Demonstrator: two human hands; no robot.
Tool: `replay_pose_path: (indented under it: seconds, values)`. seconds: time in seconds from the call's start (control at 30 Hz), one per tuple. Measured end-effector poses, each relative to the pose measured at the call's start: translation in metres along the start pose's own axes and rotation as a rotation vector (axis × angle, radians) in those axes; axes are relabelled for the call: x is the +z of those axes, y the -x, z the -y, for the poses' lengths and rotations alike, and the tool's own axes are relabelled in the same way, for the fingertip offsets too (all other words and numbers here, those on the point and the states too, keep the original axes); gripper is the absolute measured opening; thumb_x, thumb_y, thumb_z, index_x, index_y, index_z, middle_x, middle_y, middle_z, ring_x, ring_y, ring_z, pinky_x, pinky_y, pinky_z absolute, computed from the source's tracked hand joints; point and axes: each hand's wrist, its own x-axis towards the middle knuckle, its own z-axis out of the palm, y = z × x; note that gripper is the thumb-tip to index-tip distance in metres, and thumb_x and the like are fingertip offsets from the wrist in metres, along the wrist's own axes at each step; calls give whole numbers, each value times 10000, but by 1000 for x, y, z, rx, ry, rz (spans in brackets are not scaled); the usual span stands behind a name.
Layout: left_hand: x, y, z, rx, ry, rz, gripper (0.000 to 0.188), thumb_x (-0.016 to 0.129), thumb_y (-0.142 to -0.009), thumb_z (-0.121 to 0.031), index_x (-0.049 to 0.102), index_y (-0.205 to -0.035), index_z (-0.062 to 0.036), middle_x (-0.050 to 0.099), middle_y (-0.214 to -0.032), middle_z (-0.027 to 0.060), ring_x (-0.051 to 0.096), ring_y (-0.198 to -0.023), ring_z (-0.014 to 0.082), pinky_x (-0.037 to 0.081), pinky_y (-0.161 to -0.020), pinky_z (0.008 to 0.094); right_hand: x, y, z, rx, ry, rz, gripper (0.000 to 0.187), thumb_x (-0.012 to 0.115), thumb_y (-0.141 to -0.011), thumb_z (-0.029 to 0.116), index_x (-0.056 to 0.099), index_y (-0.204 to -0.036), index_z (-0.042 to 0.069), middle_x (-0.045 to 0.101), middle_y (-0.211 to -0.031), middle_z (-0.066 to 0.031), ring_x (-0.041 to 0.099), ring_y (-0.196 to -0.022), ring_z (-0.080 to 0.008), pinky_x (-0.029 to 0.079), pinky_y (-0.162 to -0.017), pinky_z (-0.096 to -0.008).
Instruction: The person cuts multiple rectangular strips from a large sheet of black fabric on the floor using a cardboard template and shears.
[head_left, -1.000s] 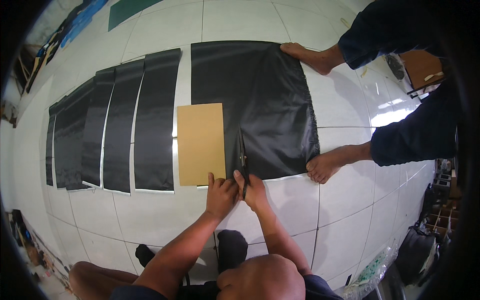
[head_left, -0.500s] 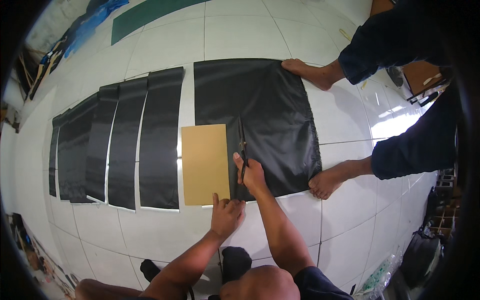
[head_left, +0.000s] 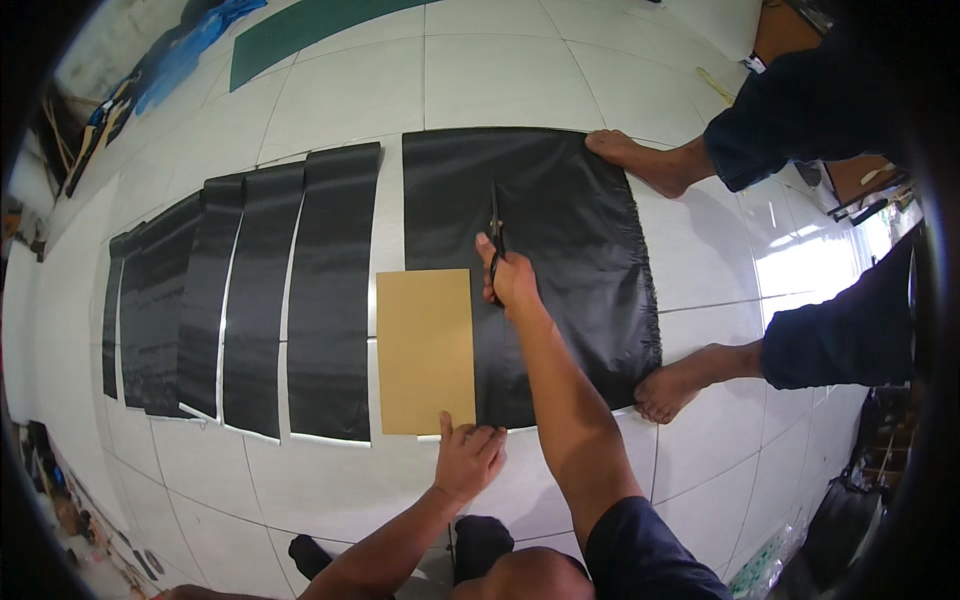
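Observation:
My right hand grips a pair of black-handled scissors above a wide black fabric sheet. The blades point toward the sheet's far edge and look closed together. A tan cardboard rectangle covers the near left corner of the sheet and part of the white floor. At the near edge, my left hand lies with its fingers apart, one fingertip on the cardboard and others along the fabric's edge. What is under those fingers is hidden.
Several black fabric strips lie side by side on the left, some overlapping. Another person's bare feet rest at the sheet's right corners. A dark green strip lies on the tiled floor at the far side. Bags stand at the lower right.
My right hand and the scissors have moved farther up over the black sheet, away from me. My left hand stays at the near edge. The whole view has shifted slightly.

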Motion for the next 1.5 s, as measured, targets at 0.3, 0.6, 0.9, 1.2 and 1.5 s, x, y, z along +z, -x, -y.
replay_pose_path:
  seconds: [0.3,0.6,0.9,1.2,1.5]
  values:
    - [-2,2,1,9,-17,16,312,761,-791,-192,717,-1098,-148,606,-1036,-7,568,-948,245,343,-1064,716,13,-71,55,-37,-87,47,553,761,-861,592,591,-779,72,523,-621,-3,517,-497,-129,416,-481,-289]
    - [1,-2,-4,7,-6,-1,295,749,-804,-199,704,-1090,-141,588,-1046,18,575,-975,251,359,-1032,716,14,-107,87,-226,160,-33,550,733,-898,571,590,-782,53,567,-641,-27,558,-520,-135,431,-489,-300]
    - [-59,-26,42,-542,-204,-192,780,856,-727,-363,534,-1373,-67,545,-1200,212,529,-1105,394,429,-933,513,25,72,20,-301,160,159,454,703,-968,450,612,-870,16,582,-647,-32,565,-567,-111,450,-541,-289]
    - [-106,-42,61,-1058,23,94,1075,900,-719,-304,260,-1550,-66,509,-1290,220,565,-1187,424,508,-944,503,-3,175,-43,-147,124,242,357,724,-977,325,582,-889,9,554,-652,-10,521,-566,-85,448,-532,-280]
    - [-130,-84,50,-739,798,-310,391,548,-929,-110,559,-1312,-29,672,-1217,211,662,-1127,358,513,-950,421,-104,230,1,-153,632,-12,401,718,-967,397,617,-1041,16,680,-865,-77,649,-804,-162,511,-745,-328]
